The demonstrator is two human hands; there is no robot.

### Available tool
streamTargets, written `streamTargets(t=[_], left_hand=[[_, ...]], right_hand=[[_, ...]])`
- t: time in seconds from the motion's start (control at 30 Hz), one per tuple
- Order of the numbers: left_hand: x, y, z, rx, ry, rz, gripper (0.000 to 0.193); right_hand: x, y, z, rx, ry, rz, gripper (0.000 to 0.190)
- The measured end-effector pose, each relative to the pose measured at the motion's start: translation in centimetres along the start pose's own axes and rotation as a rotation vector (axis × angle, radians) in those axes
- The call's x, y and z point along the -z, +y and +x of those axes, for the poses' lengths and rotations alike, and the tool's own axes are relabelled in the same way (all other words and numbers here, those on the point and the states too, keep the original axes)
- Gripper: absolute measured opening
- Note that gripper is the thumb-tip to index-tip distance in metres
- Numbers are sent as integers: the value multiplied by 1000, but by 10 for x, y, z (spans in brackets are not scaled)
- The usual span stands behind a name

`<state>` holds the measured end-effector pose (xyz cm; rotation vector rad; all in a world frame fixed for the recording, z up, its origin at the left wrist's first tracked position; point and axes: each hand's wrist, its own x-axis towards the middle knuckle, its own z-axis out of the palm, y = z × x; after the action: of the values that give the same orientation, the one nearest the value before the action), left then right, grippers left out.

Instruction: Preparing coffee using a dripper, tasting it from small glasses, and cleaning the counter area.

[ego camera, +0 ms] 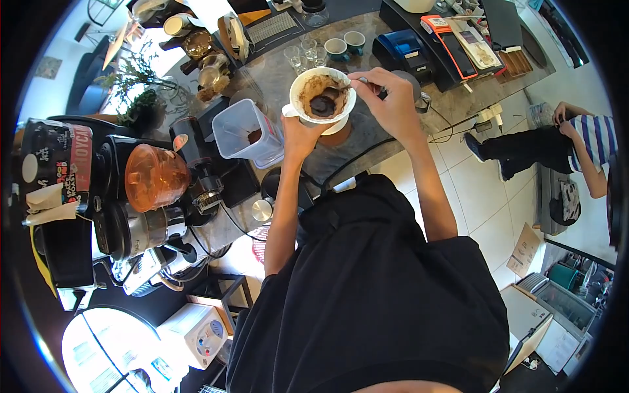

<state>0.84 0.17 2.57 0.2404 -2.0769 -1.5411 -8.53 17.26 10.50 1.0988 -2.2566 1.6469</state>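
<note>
My left hand (pixel 303 140) grips a white ceramic coffee dripper (pixel 290 111) from below, near its handle. A paper filter (pixel 310 82) stained brown lines it, and dark wet coffee grounds (pixel 323 105) lie at the bottom. Between the fingertips of my right hand (pixel 388 98) is a thin metal utensil, seemingly a spoon (pixel 362 79), whose far end reaches into the filter. Left of the dripper stands a translucent plastic container (pixel 223 130) with some brown matter inside. A grey vessel with a handle (pixel 423 103), partly hidden, stands behind my right hand.
Several small glasses (pixel 308 48) and two cups (pixel 336 48) stand beyond the dripper on the counter (pixel 363 140). Coffee grinders with an orange hopper (pixel 156 177) crowd the left. A black cable (pixel 361 156) crosses the counter. A printer (pixel 403 51) stands right; a person (pixel 535 145) is farther off.
</note>
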Motion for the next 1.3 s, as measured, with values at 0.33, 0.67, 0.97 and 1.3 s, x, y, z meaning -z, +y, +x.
streamTargets(t=[0.33,0.67,0.97,1.3], left_hand=[[-4,-15,0,-4,17,1,52],[-2,-15,-1,-8,-31,-21,59],[-5,-10,0,-23,8,-28,51],[2,-8,2,62,-55,-10,65]], right_hand=[[-17,19,-13,-274,97,249,18],[-17,-3,-3,-88,192,85,14],[-17,0,-11,-185,37,71,14],[-7,2,2,-193,155,208,16]])
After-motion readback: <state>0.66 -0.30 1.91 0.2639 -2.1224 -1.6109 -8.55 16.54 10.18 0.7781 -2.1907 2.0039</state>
